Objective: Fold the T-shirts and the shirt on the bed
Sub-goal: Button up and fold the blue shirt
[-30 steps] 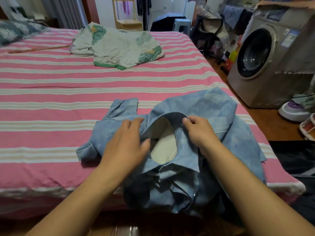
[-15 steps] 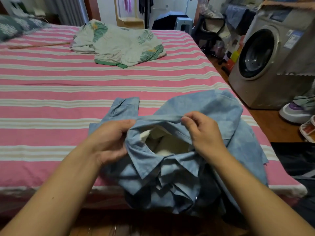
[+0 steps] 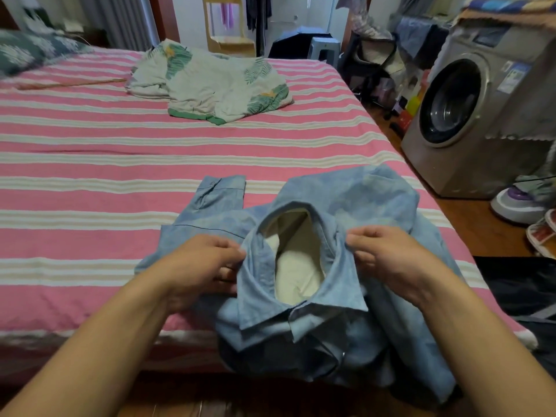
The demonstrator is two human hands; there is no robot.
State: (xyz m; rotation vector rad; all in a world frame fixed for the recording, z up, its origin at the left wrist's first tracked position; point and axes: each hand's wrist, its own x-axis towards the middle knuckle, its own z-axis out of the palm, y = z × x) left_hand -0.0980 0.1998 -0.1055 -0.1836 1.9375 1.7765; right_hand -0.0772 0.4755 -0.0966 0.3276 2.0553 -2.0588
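Note:
A light blue collared shirt lies crumpled at the near edge of the bed, its front hanging over the edge. Its collar stands open and shows a cream lining. My left hand pinches the left side of the collar. My right hand pinches the right side of the collar. One cuffed sleeve lies flat to the left of the collar. A cream garment with green leaf print lies bunched at the far side of the bed.
The bed has a pink and cream striped cover. A dark patterned pillow sits at the far left. A washing machine stands to the right. Slippers and clutter lie on the wooden floor beside it.
Both hands have pulled the collar apart and spread it wider, my left hand shifting left and my right hand right. The collar opening now shows more of the cream lining.

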